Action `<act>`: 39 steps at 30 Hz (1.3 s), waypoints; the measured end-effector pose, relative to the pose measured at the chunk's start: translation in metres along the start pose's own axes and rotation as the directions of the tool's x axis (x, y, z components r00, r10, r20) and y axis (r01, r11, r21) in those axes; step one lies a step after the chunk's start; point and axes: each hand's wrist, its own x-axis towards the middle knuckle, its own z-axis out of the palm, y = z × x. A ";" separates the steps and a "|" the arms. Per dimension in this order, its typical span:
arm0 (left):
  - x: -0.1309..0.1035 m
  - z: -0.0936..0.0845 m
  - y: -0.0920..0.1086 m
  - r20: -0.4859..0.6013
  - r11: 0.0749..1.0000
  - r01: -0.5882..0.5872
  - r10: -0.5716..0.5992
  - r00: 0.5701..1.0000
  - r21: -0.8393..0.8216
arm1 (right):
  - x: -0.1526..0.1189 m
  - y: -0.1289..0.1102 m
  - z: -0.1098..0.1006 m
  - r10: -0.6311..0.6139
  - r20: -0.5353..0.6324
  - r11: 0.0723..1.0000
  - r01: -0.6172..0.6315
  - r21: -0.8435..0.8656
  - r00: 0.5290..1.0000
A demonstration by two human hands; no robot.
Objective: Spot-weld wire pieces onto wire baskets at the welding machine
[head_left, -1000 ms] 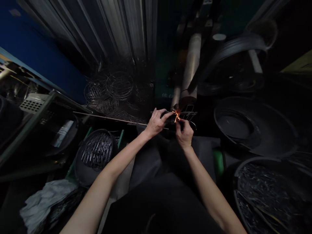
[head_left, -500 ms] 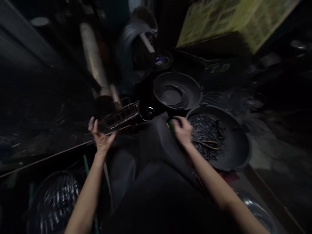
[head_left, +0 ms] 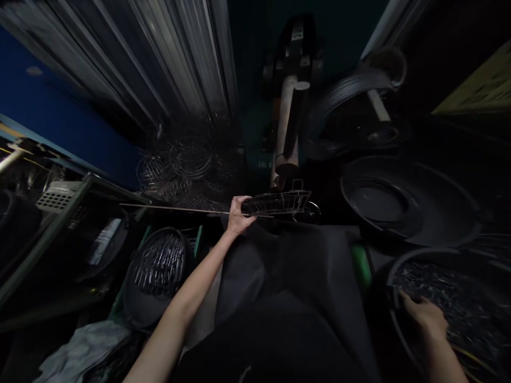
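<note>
My left hand (head_left: pixel 239 217) is curled round the left end of a small wire basket (head_left: pixel 279 204), thumb below and fingers above. The basket lies roughly level, just beyond my dark apron, under a metal rod-shaped machine part (head_left: pixel 288 133). My right hand (head_left: pixel 428 318) is at the near left side of a wide dark basin (head_left: pixel 399 330) of small shiny metal pieces (head_left: pixel 451 292). Its fingers look apart, though blurred; I make out nothing held in them. A round metal ring (head_left: pixel 313 211) sits by the basket's right end.
A second dark basin (head_left: pixel 451 213) stands beyond the first. At left, a round tub (head_left: pixel 139 308) holds many thin metal pieces. Wire coils (head_left: pixel 191 159) lie at the back. A green thing (head_left: pixel 361 266) is beside my right thigh, and a thin rod (head_left: pixel 171 207) runs leftward.
The view has turned left, so things appear further right. My right hand has gone from beside the green thing to the basin of metal pieces. My left hand's fingers have closed round the wire basket's end.
</note>
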 end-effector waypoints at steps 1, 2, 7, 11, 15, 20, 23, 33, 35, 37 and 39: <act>-0.005 -0.005 0.006 0.033 1.000 -0.002 0.002 0.999 -0.003 | -0.011 -0.007 -0.007 0.105 0.040 0.994 -0.103 -0.029 0.994; -0.010 -0.011 0.014 0.068 1.000 -0.005 0.006 0.998 -0.009 | -0.020 -0.013 -0.014 0.160 0.026 0.986 -0.158 -0.056 0.987; -0.035 -0.023 0.060 0.207 0.998 -0.033 0.023 0.978 0.044 | -0.039 -0.024 -0.034 0.051 -0.199 0.999 -0.052 0.003 0.979; -0.042 -0.009 0.091 0.316 0.961 -0.017 -0.074 0.946 0.277 | -0.059 -0.030 -0.050 -0.075 -0.351 0.984 0.125 0.123 0.933; -0.033 0.004 0.101 0.460 0.947 -0.021 -0.137 0.877 0.321 | -0.115 -0.051 -0.053 -0.236 -0.243 0.751 0.335 0.569 0.941; -0.027 -0.003 0.089 0.609 0.994 -0.051 -0.018 0.793 0.095 | -0.164 -0.052 -0.006 -0.440 0.143 0.665 0.215 0.716 0.886; -0.028 -0.008 0.082 0.625 0.991 -0.086 0.006 0.781 0.098 | -0.170 -0.045 0.019 -0.478 0.284 0.766 0.237 0.598 0.831; -0.012 -0.009 0.087 0.543 0.984 -0.095 -0.003 0.840 0.154 | -0.260 -0.131 -0.033 -0.746 0.207 0.534 0.382 0.754 0.633; -0.010 -0.008 0.091 0.508 0.970 -0.126 0.003 0.862 0.208 | -0.267 -0.149 -0.026 -0.778 0.224 0.513 0.389 0.765 0.587; -0.008 -0.006 0.095 0.482 0.949 -0.161 0.011 0.876 0.272 | -0.266 -0.163 -0.015 -0.789 0.242 0.513 0.390 0.765 0.565; -0.006 -0.005 0.097 0.479 0.929 -0.183 0.007 0.878 0.321 | -0.261 -0.173 -0.004 -0.787 0.266 0.537 0.407 0.739 0.557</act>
